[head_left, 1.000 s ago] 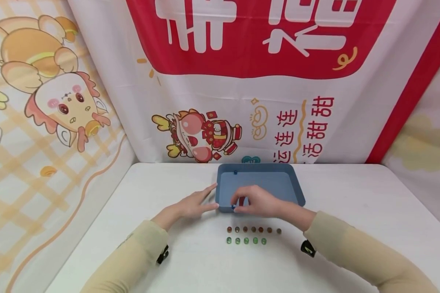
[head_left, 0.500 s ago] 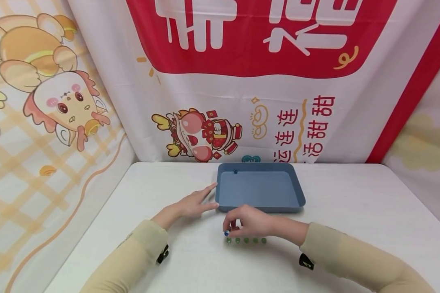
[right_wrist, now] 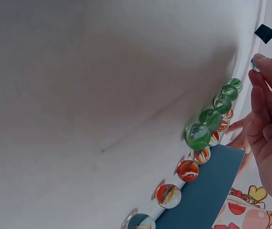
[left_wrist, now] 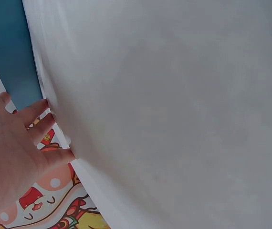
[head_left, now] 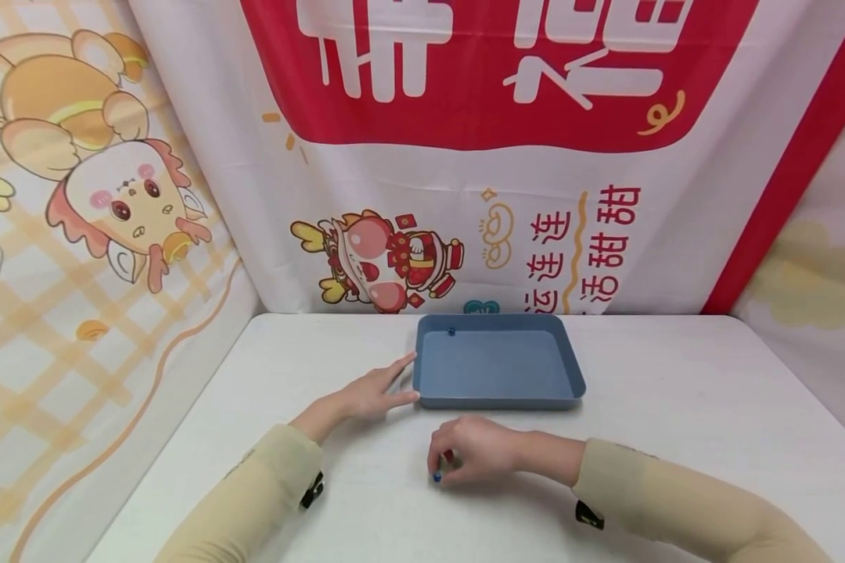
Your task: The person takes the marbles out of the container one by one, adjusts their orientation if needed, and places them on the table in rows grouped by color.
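Observation:
My right hand [head_left: 475,451] pinches a blue marble [head_left: 437,476] between thumb and fingertip, low over the white table in front of the tray. In the right wrist view that marble [right_wrist: 255,65] shows blue and white at the fingertips. A row of green marbles [right_wrist: 197,136] lies near it, beside a row of red, orange and clear marbles [right_wrist: 187,170]. The hand hides most of both rows in the head view. My left hand [head_left: 372,391], fingers spread, touches the left side of the blue tray [head_left: 500,404]. Another blue marble [head_left: 451,331] sits inside the tray, toward its back left corner.
The tray stands at the back of the white table [head_left: 662,438], close to a printed cloth backdrop [head_left: 366,172]. A patterned cloth wall [head_left: 98,328] rises along the left side.
From the tray's front left corner, my right hand has come toward me with the blue marble, now past the red row and by the green one. My left hand has stayed at the tray.

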{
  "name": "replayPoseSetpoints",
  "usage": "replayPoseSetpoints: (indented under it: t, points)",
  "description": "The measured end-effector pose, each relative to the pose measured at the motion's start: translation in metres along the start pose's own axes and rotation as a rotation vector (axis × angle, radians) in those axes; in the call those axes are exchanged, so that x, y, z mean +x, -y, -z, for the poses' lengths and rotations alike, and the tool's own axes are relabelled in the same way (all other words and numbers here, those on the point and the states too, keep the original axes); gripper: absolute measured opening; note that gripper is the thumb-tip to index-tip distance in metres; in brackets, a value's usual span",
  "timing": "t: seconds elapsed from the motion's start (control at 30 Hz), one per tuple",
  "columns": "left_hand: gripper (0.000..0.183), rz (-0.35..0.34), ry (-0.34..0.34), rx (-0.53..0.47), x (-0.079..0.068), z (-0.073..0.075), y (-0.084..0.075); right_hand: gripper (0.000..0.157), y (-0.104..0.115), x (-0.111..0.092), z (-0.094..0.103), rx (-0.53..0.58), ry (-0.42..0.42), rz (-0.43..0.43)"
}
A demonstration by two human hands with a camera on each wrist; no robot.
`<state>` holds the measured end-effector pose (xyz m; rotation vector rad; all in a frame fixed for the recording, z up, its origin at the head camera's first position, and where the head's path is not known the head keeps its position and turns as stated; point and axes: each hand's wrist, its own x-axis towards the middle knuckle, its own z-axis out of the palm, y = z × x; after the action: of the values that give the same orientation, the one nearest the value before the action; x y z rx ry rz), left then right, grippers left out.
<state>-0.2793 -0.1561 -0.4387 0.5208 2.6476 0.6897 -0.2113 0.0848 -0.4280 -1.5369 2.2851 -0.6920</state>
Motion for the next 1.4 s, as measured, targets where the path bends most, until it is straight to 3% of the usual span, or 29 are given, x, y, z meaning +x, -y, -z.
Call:
replayPoseSetpoints:
  t: [0.5, 0.7, 0.87, 1.1, 1.4]
  points:
    - [0.077, 0.008, 0.001, -0.021, -0.002, 0.001, -0.002, 0.013, 0.001, 0.001, -0.009, -0.163, 0.013, 0.056]
    - [0.077, 0.007, -0.004, -0.024, -0.002, 0.000, -0.002, 0.014, 0.002, 0.001, -0.006, -0.122, 0.028, 0.042]
    - [0.078, 0.014, -0.003, -0.019, -0.001, -0.001, -0.001, 0.014, 0.006, -0.001, 0.007, -0.036, 0.031, -0.028]
    - [0.077, 0.003, -0.002, -0.005, -0.002, -0.001, -0.002, 0.014, 0.009, -0.006, 0.029, 0.008, -0.032, -0.077]
    - [0.077, -0.003, 0.000, -0.007, -0.003, 0.000, -0.003, 0.014, -0.003, -0.012, 0.057, -0.046, -0.189, -0.077]
